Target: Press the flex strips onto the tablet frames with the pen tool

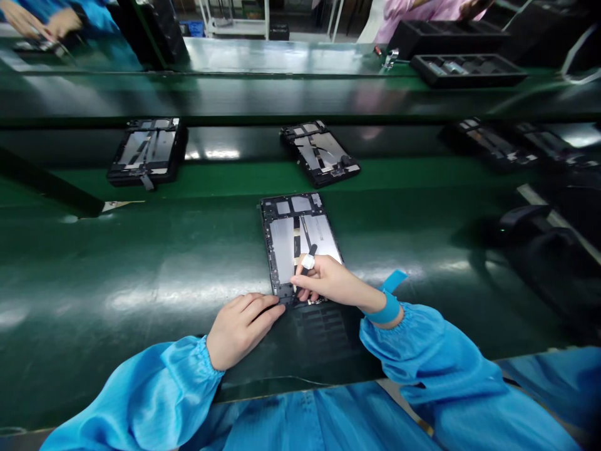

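An opened tablet point(282, 244) lies on the green bench in front of me, its silver inner plates and dark flat cables exposed. My right hand point(328, 279) is over its lower right part, fingers closed around a slim black tool with a white band point(308, 260). The tool's kind is not clear, and its lower end is partly hidden by my fingers near the tablet's bottom edge. My left hand point(244, 326) rests palm down, fingers stretched out, with the fingertips at the tablet's lower left corner. A blue strap point(387, 307) circles my right wrist.
Beyond lie another opened tablet point(322, 153), one at the left point(148, 153) and more at the right point(493, 144). A dark device point(526, 219) stands at the right. A black divided tray point(469, 70) sits at the back. Co-workers' hands point(47, 25) show across the bench.
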